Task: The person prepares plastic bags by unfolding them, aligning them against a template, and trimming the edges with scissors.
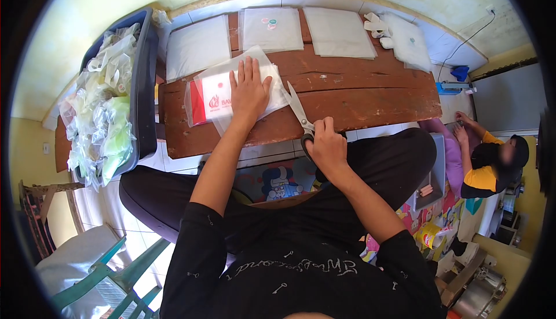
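My left hand lies flat with its fingers stretched out, pressing on plastic bags at the left part of the wooden table. Under it are a clear plastic sheet and a white bag with a red stripe and red print. My right hand is wrapped round the black handles of the scissors near the table's front edge. The blades point up and left, their tips close to the right edge of the bags.
Stacks of clear plastic sheets line the back of the brown wooden table. White rolled pieces lie at the back right. A dark bin heaped with crumpled plastic stands left. Another person sits at right.
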Motion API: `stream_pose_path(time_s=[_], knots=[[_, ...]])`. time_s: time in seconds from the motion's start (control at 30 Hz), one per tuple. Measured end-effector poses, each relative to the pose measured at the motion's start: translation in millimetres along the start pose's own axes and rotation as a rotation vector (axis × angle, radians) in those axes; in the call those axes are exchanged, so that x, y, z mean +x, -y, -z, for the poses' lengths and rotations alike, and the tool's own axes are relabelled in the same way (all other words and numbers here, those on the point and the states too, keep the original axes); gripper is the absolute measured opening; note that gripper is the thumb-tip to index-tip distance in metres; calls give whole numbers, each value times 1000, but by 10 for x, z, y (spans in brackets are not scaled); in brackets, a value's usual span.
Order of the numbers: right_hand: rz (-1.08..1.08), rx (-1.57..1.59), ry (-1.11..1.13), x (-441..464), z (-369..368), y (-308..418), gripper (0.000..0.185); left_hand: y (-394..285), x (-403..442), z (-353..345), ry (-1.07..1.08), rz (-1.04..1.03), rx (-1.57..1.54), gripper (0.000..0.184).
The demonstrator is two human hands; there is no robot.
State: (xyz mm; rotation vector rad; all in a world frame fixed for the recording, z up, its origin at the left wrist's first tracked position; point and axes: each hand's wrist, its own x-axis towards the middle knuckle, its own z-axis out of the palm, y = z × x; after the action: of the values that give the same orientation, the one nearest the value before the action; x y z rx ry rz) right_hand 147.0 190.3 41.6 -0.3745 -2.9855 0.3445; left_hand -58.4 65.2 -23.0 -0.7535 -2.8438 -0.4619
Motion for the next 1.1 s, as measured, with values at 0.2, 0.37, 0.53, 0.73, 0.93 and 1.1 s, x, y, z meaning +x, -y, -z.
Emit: stream_pose_path(time_s=[0.2,0.37,0.53,0.73,0.93,1.1], knots=[[-25,-8,29,-66,43,-70,35,7,-8,12,3,3,-6,67],[-33,-15,39,-54,86,-72,34,-1,-6,18,6,9,-2,67],[-76,41,53,57,46,15,35,-6,0,13,3,13,1,67],[-75,22,112,116,20,60,37,-13,-1,18,4,18,-10,67],[-72,-25,95,82,128,-38,35,-13,-3,31,13,15,0,66],[-70,-26,91,0,67,-142,37,-9,-4,25,12,14,-3,67]])
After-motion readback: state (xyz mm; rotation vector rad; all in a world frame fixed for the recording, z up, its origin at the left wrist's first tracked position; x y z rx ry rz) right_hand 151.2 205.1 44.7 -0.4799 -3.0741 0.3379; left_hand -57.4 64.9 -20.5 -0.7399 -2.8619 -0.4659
